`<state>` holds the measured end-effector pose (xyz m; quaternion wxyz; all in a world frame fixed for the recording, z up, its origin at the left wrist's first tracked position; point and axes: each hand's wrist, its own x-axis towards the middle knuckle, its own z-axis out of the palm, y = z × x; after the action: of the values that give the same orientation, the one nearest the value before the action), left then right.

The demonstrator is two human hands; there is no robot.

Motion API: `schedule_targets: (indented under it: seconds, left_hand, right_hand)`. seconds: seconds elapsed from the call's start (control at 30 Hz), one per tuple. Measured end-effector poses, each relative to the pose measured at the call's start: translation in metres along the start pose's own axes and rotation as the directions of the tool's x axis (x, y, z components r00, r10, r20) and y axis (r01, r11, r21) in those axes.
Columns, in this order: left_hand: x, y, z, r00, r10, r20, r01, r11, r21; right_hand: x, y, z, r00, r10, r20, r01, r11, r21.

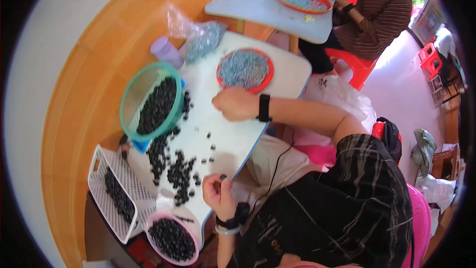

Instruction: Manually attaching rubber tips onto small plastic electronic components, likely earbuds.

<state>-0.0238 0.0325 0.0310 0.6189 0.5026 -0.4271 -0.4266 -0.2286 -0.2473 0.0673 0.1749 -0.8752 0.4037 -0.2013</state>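
My left hand (219, 197) is closed in a pinch at the table's edge, with a small black round piece (223, 176) at its fingertips. Over the white table, my right hand (237, 104) is curled closed beside a red plate (270, 77). What its fingers hold, if anything, is hidden. Heaped on that plate are small grey-blue pieces (243, 68). Many loose black pieces (181, 176) lie in clusters on the tabletop (228, 141), and a few sit apart between my hands.
A green basket (128, 104), a pink bowl (197, 245) and a white perforated basket (144, 208) hold more black pieces. A plastic bag (206, 39) and a lilac container (166, 52) stand at the table's far side. Another person (377, 15) works at an adjoining table (248, 7).
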Motion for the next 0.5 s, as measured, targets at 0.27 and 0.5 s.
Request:
schedule_targets:
  seconds: [0.27,0.5]
  left_hand:
    - [-0.001,-0.002,0.000,1.000,0.025,0.013,-0.025,1.000,0.000]
    - [0.000,0.008,0.005,0.999,0.038,0.007,-0.038,0.999,0.012]
  right_hand:
    - [-0.005,0.013,0.012,0.997,-0.054,-0.056,0.052,0.998,-0.034]
    - [-0.004,0.004,0.004,0.999,-0.050,-0.020,0.051,0.999,0.015]
